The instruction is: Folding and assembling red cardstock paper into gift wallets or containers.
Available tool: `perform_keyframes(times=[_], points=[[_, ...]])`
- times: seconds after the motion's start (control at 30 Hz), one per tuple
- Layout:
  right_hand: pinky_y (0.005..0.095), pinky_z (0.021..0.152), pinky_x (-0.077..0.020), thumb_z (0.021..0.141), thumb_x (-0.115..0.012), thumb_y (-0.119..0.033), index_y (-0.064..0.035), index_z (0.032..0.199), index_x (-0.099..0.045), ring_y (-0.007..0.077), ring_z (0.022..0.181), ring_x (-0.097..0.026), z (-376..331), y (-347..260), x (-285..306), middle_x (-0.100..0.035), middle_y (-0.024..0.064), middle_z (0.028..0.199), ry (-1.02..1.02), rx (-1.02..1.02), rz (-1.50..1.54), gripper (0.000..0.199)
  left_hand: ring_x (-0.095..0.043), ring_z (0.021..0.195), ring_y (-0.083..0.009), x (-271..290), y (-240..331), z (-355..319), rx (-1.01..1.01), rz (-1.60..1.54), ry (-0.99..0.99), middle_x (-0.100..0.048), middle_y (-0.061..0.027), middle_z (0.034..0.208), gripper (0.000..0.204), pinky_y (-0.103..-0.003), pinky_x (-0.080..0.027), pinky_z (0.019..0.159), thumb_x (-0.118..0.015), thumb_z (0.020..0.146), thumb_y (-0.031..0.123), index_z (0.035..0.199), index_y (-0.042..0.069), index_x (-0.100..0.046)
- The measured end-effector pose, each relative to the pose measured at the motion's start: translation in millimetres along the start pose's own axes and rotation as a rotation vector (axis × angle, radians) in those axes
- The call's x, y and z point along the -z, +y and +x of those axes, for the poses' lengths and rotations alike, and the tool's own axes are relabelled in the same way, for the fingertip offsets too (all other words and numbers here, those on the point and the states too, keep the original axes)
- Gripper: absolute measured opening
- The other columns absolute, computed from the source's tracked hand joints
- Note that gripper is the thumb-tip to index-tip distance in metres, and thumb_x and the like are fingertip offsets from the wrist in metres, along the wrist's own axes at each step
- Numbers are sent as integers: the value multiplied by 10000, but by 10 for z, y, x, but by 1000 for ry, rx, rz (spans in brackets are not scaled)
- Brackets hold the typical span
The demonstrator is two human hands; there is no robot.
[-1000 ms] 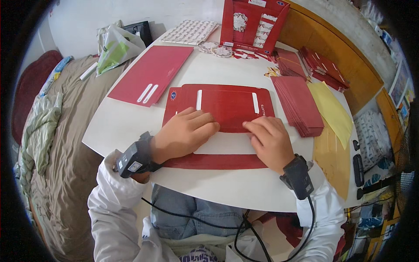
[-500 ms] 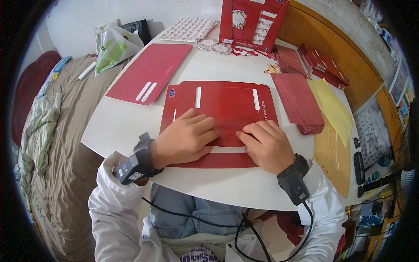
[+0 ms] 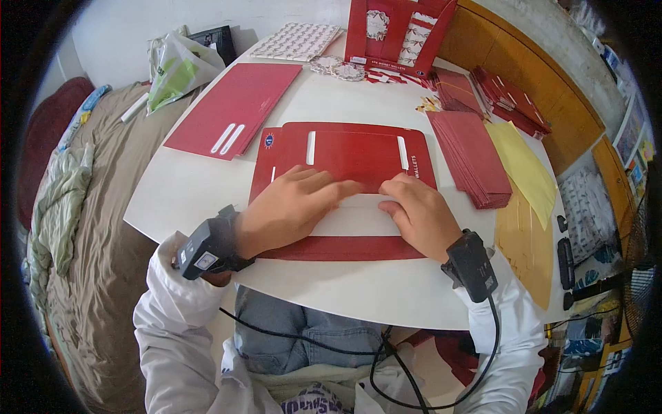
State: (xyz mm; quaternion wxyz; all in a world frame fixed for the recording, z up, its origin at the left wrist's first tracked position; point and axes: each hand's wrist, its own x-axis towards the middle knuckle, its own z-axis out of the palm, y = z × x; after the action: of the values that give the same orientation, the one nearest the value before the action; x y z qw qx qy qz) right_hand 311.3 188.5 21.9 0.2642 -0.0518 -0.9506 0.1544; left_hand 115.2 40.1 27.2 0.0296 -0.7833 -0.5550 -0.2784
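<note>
- Has the red card [image 3: 355,155] near the bench's [image 3: 345,281] front edge.
- Holds left hand [image 3: 296,210] over its left part with fingers loosely bent; cannot tell if gripping.
- Bends right hand [image 3: 420,214] narrowly at its right side; cannot tell if pinching.
- Shows red envelopes [image 3: 469,155] toward the right edge, beside yellow paper [image 3: 520,169].

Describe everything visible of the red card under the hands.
The red card looks like glossy cardboard and lies on the white table. It has two narrow white bars, a blue emblem at upper left and a red strip along its near edge. Whether the pale band beyond is an opening is unclear. The left hand is over its left part, the right hand its right.
</note>
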Motion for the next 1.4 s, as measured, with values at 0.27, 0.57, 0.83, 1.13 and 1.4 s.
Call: perform_keyframes(times=[0.27, 0.57, 0.83, 1.13, 1.4], points=[[373, 785, -535, 819, -684, -54, -26, 1071, -598, 289, 924, -627, 7, 51, -4, -545, 100, 1079, 11, -29, 105, 267, -602, 993, -325, -18, -46, -25, -134, 51, 33, -508, -155, 1235, 401, -397, -528, 828, -620, 783, -19, 1172, 78, -628], [389, 905, -428, 826, -693, -136, -72, 1191, -624, 277, 1063, -518, 14, 57, -49, -508, 103, 1121, 72, 67, -283, 377, -518, 1089, -269, -36, 8, -1, -176, 265, 85, -552, -93, 1190, 266, -400, -439, 882, -669, 788, 117, 1041, 38, -673], [374, 861, -418, 812, -648, -130, -75, 1074, -651, 217, 951, -537, -16, -63, -2, -545, 24, 1014, -15, 191, -462, 268, -549, 884, -234, -114, -70, -11, -179, 156, 31, -585, -75, 1001, 291, -349, -485, 774, -679, 802, 109, 1069, -5, -653], [343, 774, -495, 816, -599, -93, -28, 1006, -648, 227, 894, -571, 12, -54, 65, -567, 55, 946, -118, 258, -199, 207, -566, 840, -231, -53, -15, 19, -168, 157, -52, -587, -85, 993, 337, -336, -503, 730, -666, 832, 168, 1111, -17, -630], [341, 717, -523, 774, -664, -198, -13, 1049, -644, 235, 896, -586, -29, -115, 138, -580, 65, 986, -178, 212, -209, 332, -646, 842, -299, 29, 13, -18, -137, 118, -93, -643, -164, 1007, 496, -370, -551, 715, -741, 772, 372, 1005, -55, -643]])
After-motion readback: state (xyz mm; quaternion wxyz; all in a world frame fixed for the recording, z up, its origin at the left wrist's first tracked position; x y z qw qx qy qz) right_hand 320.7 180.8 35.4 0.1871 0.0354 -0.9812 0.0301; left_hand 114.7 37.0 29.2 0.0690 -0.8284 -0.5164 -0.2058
